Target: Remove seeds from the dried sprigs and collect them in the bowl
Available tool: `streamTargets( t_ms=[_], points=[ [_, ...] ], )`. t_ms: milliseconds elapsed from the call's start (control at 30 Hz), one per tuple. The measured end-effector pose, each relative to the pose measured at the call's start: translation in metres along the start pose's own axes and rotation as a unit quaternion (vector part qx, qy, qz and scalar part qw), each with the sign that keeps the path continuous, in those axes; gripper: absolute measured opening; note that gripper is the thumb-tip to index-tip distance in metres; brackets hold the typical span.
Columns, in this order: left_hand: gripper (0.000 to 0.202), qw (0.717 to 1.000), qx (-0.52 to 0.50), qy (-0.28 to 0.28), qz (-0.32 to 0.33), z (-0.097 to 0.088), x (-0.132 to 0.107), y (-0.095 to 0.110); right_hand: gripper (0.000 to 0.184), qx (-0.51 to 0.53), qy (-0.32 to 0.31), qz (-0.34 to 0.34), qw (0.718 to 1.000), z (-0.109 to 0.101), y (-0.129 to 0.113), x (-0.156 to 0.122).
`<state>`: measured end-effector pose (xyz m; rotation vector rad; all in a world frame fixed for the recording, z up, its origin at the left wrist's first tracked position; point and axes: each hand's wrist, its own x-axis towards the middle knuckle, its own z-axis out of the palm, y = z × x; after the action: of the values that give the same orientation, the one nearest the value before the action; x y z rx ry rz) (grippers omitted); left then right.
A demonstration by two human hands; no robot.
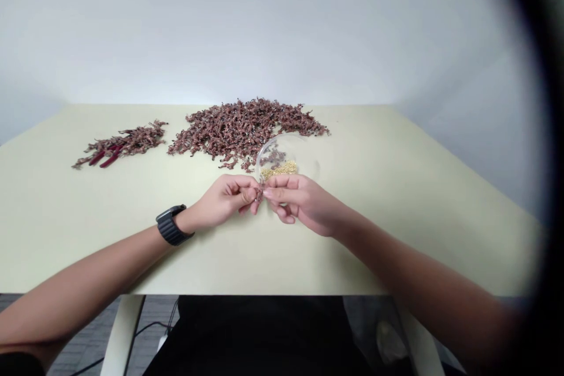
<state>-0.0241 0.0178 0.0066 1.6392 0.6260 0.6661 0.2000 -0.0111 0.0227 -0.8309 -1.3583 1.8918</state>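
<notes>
Thumb and fingers of my left hand [231, 197] are closed around a small reddish-brown piece [259, 192], of which only a little shows. Against it, the fingertips of my right hand [297, 200] are pinched together; whatever lies between them is too small to make out. The two hands meet above the table, just in front of a clear round dish [286, 136]. Inside the dish lie small gold-coloured parts [282, 168], partly covered by my right hand.
Behind the dish spreads a large heap of similar reddish-brown pieces [242, 126]. To its left is a smaller heap [145, 138], with red-handled pliers or a similar tool [110, 156] lying on it. The pale table [396, 188] has its front edge close to my body.
</notes>
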Motion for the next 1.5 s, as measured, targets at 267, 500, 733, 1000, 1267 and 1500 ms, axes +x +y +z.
streamTargets(
  t_ms=[267,500,733,1000,1267,1500],
  points=[
    [0.043,0.996,-0.087,0.014,-0.013,0.002,0.003,-0.009,0.021,-0.229,0.162,-0.193,0.94,-0.006,0.013,0.008],
    [0.04,0.994,-0.107,-0.002,-0.027,0.005,0.001,-0.008,0.008,-0.433,0.173,-0.338,0.818,0.0,0.01,0.002],
    [0.041,0.999,-0.035,-0.016,-0.003,0.002,0.001,-0.005,0.019,-0.194,0.113,-0.172,0.959,0.001,0.01,0.002],
    [0.036,1.0,-0.005,-0.007,0.001,0.001,0.0,-0.008,0.027,0.056,0.023,0.018,0.998,-0.004,0.007,0.005],
    [0.039,0.999,-0.029,0.028,-0.002,0.004,0.002,-0.005,0.018,-0.177,0.152,-0.168,0.958,0.0,0.012,0.006],
    [0.041,0.999,-0.038,0.019,-0.005,0.007,0.002,-0.004,0.006,-0.434,0.196,-0.347,0.808,0.001,0.011,0.002]
  ],
)
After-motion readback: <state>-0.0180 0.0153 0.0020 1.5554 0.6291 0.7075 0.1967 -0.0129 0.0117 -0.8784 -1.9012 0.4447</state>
